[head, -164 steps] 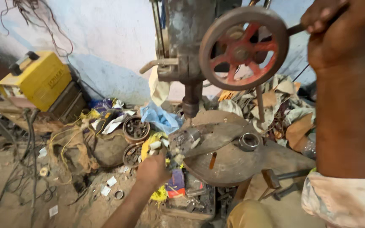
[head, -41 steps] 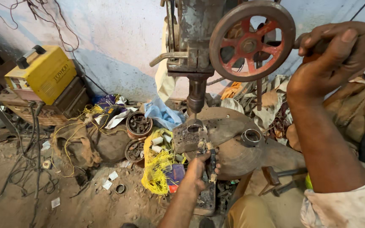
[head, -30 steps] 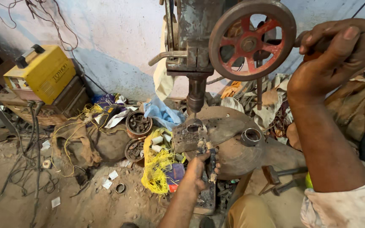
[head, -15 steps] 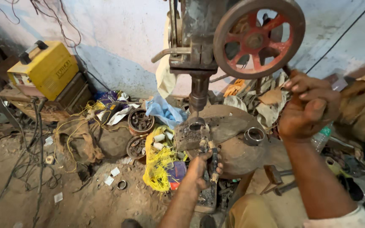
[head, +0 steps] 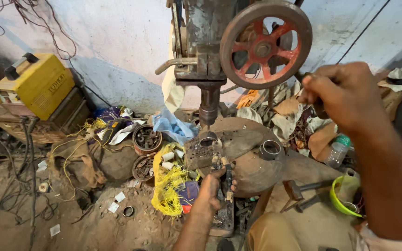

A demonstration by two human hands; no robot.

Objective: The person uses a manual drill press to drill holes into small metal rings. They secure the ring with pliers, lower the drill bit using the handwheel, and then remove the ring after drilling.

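An old drill press with a red-spoked wheel (head: 266,44) stands over a rusty round table (head: 257,172). Its spindle (head: 209,109) points down at a metal ring (head: 207,141) that lies on a dirty flat plate (head: 198,155). My left hand (head: 212,188) is closed around a dark tool handle (head: 228,179) at the plate's near edge. To the right of the wheel and below it, my right hand (head: 345,95) is closed on the press's feed lever (head: 319,110), which is mostly hidden in my fist.
A loose metal ring (head: 270,148) lies on the table. A yellow machine box (head: 33,86) sits at the left with cables. Two tins of parts (head: 147,138), a yellow mesh bag (head: 168,183), hammers (head: 303,188), a plastic bottle (head: 338,148) and a green bowl (head: 343,202) crowd the dirt floor.
My right hand has swung down with the lever from beside the wheel's rim to well below it. My left hand stays on the handle at the plate.
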